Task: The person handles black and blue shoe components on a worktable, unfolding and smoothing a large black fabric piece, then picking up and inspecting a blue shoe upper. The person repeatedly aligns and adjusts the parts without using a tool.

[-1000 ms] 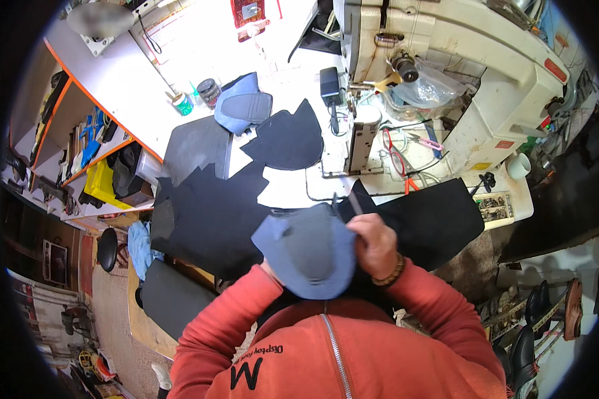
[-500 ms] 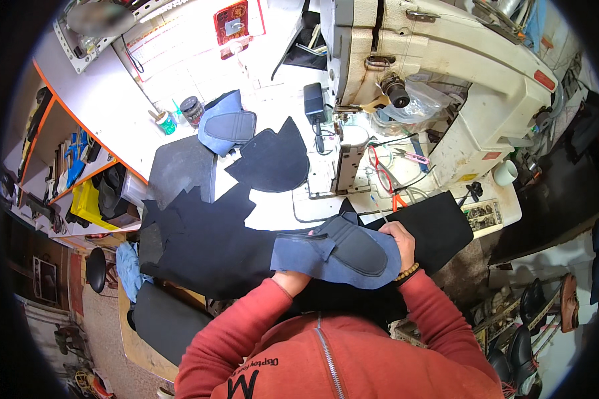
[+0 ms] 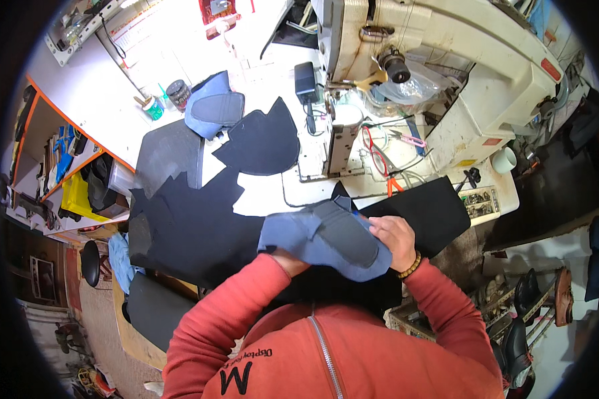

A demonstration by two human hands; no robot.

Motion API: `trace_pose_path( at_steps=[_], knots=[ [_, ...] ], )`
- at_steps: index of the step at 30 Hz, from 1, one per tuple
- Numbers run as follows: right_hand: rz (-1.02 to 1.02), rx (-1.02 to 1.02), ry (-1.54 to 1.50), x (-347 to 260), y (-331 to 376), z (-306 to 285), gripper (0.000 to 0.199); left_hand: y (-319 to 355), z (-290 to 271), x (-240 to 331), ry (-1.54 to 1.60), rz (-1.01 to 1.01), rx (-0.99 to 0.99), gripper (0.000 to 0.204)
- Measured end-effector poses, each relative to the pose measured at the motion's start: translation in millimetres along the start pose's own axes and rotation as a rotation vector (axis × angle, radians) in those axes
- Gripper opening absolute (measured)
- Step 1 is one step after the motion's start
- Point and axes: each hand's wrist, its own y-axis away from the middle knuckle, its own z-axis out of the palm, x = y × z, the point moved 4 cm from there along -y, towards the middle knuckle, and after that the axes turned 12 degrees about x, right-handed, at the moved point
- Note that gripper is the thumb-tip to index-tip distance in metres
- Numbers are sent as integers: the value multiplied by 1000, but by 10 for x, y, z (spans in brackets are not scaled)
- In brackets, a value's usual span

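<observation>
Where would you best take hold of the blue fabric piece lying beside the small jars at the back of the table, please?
Grip the blue fabric piece by its rounded lower left edge, coming from the near left, over the flat grey sheet. That edge hangs free over the sheet, while the small jars crowd its upper left and the black cut piece lies to its right.

The blue-and-grey shoe upper (image 3: 326,238) turned from a rounded, face-on shape held at the chest to a long piece lying flat across both hands. The right hand (image 3: 394,241) slid from its top edge out to its right end, while the left hand (image 3: 287,259) slipped beneath it.
</observation>
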Motion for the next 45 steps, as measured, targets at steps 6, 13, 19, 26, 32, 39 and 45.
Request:
trace_pose_path(
  at_steps=[6, 13, 19, 26, 32, 39, 45],
  knots=[
    [942, 264, -177, 374, 251, 132, 13, -78, 110, -8, -49, -15, 17, 30],
    [1053, 418, -226, 542, 393, 236, 14, 37, 366, -223, -173, -48, -331, 36],
    [1074, 525, -368, 469, 415, 166, 17, 23, 424, -263, -159, 7, -499, 48],
    [1124, 508, -476, 570, 484, 101, 8, 3, 432, -237, -73, -297, -771, 56],
    [1209, 529, -339, 664, 383, 164, 3, 170, 476, -253, -515, 344, -569, 58],
    [1107, 518, -319, 704, 435, 93, 17, 111, 517, -280, -320, 100, -753, 61],
    [516, 806, -93, -183, 139, -623, 41, -11, 417, -128, -420, 175, -682, 60]
  ],
)
